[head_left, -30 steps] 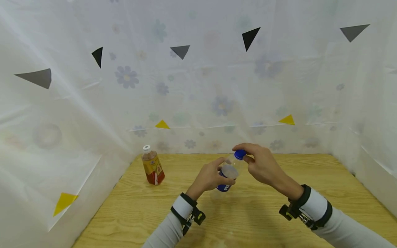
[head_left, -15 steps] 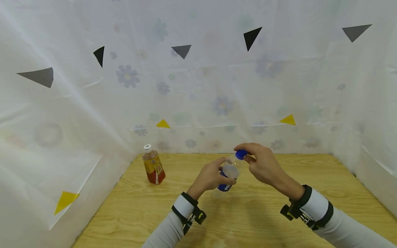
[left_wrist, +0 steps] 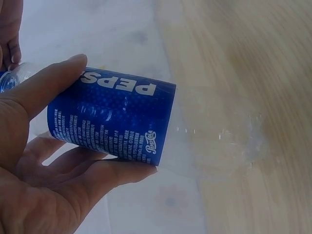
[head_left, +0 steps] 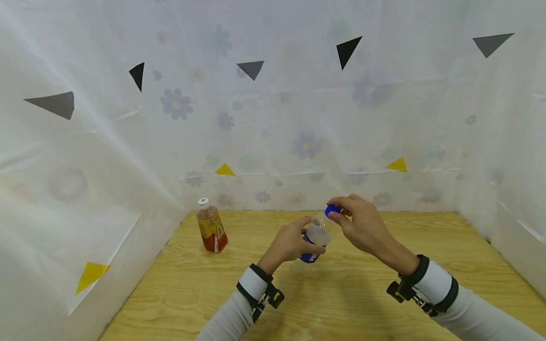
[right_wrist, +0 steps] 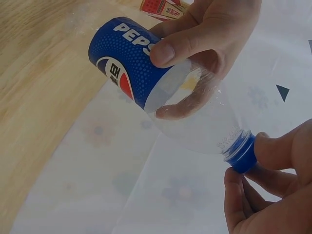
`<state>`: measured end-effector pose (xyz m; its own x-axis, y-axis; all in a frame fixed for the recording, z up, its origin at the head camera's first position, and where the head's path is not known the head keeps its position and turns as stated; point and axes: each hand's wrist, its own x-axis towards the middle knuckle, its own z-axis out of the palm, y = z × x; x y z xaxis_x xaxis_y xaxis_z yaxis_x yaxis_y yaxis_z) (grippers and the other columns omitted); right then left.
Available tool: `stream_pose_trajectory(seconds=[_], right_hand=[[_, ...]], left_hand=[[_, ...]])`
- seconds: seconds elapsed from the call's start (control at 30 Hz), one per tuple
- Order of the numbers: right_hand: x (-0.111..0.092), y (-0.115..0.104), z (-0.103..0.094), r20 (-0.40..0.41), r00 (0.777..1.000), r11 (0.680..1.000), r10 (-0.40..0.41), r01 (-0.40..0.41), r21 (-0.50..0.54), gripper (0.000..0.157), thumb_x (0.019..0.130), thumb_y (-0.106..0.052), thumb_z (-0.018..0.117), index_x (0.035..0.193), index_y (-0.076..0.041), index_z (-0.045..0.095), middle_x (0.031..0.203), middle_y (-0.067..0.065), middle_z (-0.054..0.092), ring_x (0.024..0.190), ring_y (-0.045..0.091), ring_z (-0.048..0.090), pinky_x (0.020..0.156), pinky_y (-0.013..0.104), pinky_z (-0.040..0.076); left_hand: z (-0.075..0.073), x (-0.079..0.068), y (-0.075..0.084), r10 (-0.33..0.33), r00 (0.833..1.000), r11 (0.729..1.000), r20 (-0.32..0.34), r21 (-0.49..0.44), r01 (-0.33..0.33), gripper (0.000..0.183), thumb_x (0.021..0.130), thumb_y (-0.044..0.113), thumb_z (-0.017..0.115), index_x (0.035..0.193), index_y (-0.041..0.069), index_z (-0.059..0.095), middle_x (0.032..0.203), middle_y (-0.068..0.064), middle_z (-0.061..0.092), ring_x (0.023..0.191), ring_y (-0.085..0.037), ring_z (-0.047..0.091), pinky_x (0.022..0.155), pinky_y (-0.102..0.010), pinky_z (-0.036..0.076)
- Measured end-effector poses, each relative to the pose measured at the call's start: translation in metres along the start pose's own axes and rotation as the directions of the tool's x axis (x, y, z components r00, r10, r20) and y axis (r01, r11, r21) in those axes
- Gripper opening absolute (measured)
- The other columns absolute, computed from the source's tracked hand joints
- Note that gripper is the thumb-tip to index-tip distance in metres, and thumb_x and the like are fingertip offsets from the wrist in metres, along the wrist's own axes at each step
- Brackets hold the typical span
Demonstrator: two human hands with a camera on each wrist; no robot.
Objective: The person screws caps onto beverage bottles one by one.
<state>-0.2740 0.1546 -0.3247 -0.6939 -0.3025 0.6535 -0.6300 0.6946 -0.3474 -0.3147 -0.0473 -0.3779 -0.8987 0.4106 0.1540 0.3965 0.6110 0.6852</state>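
Note:
A clear plastic Pepsi bottle (right_wrist: 129,63) with a blue label is held tilted above the table, its neck toward the right hand. It looks empty in the wrist views. My left hand (head_left: 286,244) grips it round the label, thumb on one side and fingers on the other, as the left wrist view (left_wrist: 112,112) shows too. With thumb and fingertips my right hand (head_left: 360,225) pinches the blue cap (right_wrist: 243,155), which sits on the bottle's neck. Some of the right hand's fingers lie behind the cap.
A bottle of reddish drink (head_left: 212,229) with a white cap and yellow label stands upright at the table's left. The wooden table (head_left: 179,293) meets pale flowered sheeting (head_left: 277,118) at the back and sides.
The right thumb and fingers have shifted round the blue cap, the thumb now lying further across it. The left hand and the Pepsi bottle stay nearly in place.

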Motion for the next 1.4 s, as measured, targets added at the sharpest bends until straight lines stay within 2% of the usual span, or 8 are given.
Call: stream_pose_trajectory(seconds=[0.17,0.37,0.6,0.83,0.93,1.07,1.27,1.4], right_hand=[[-0.0001,-0.0015,-0.0012,0.039,0.998,0.999,0.048,-0.047,-0.013,0.030,0.096,-0.012,0.070,0.124,-0.003,0.069,0.099,0.012,0.068,0.091,0.030,0.064,0.077,0.047,0.054],[0.0000,-0.0046,-0.0043,0.105,0.990,0.995,0.094,-0.089,-0.048,0.053,0.097,-0.022,0.070,0.144,-0.004,0.053,0.123,0.022,0.066,0.112,0.042,0.061,0.088,0.060,0.051],[-0.0003,-0.0057,-0.0078,0.111,0.993,0.999,0.042,-0.040,-0.013,0.052,0.091,-0.005,0.073,0.141,-0.008,0.057,0.137,0.020,0.062,0.122,0.046,0.057,0.093,0.064,0.049],[-0.0015,-0.0048,-0.0082,0.119,0.993,1.000,0.022,-0.021,-0.010,0.045,0.091,0.008,0.065,0.133,-0.009,0.064,0.119,0.017,0.071,0.101,0.039,0.065,0.069,0.039,0.049],[-0.0015,-0.0035,-0.0072,0.115,0.993,1.000,0.022,-0.022,-0.007,0.044,0.091,0.011,0.062,0.130,-0.009,0.065,0.116,0.016,0.072,0.095,0.035,0.067,0.069,0.035,0.048],[-0.0019,-0.0018,-0.0064,0.106,0.994,0.999,0.027,-0.029,0.021,0.042,0.092,0.012,0.059,0.128,-0.008,0.066,0.117,0.017,0.072,0.095,0.033,0.070,0.071,0.037,0.053],[-0.0025,-0.0004,-0.0069,0.096,0.995,0.998,0.018,-0.024,0.059,0.042,0.092,0.015,0.058,0.128,-0.005,0.066,0.123,0.019,0.069,0.107,0.037,0.070,0.086,0.054,0.058],[-0.0030,-0.0003,-0.0060,0.084,0.996,0.999,0.015,-0.019,0.048,0.037,0.094,0.010,0.061,0.128,-0.004,0.066,0.122,0.019,0.069,0.104,0.037,0.069,0.084,0.052,0.059]], left_hand=[[0.0007,0.0007,0.0003,-0.010,1.000,1.000,-0.001,0.003,0.010,0.063,0.080,0.036,0.087,0.135,0.026,0.059,0.129,-0.012,0.069,0.120,-0.032,0.067,0.081,-0.041,0.061],[0.0012,-0.0015,0.0003,-0.027,1.000,1.000,-0.001,-0.003,0.027,0.073,0.080,0.036,0.088,0.143,0.023,0.055,0.132,-0.013,0.068,0.122,-0.033,0.066,0.085,-0.046,0.060],[0.0012,-0.0014,0.0001,-0.023,1.000,1.000,0.001,-0.015,0.023,0.067,0.080,0.035,0.088,0.139,0.024,0.058,0.131,-0.012,0.068,0.123,-0.033,0.065,0.085,-0.045,0.060],[0.0004,-0.0020,0.0003,-0.018,1.000,0.999,0.001,-0.032,0.018,0.063,0.080,0.034,0.088,0.136,0.023,0.060,0.130,-0.014,0.068,0.123,-0.034,0.065,0.082,-0.044,0.060],[0.0004,-0.0013,0.0004,-0.017,1.000,0.999,0.002,-0.031,0.017,0.062,0.080,0.034,0.087,0.135,0.024,0.060,0.131,-0.014,0.068,0.123,-0.033,0.065,0.082,-0.043,0.060],[0.0002,-0.0016,0.0018,-0.011,1.000,1.000,0.006,-0.024,0.011,0.059,0.080,0.034,0.088,0.132,0.027,0.061,0.131,-0.012,0.068,0.122,-0.032,0.066,0.081,-0.042,0.060],[0.0006,-0.0012,0.0031,-0.007,1.000,1.000,0.003,-0.011,0.007,0.061,0.080,0.034,0.088,0.134,0.024,0.061,0.131,-0.012,0.068,0.122,-0.031,0.066,0.081,-0.041,0.060],[0.0010,-0.0012,0.0030,-0.013,1.000,1.000,0.002,-0.009,0.013,0.060,0.080,0.034,0.087,0.133,0.025,0.061,0.131,-0.011,0.068,0.122,-0.031,0.066,0.082,-0.041,0.060]])
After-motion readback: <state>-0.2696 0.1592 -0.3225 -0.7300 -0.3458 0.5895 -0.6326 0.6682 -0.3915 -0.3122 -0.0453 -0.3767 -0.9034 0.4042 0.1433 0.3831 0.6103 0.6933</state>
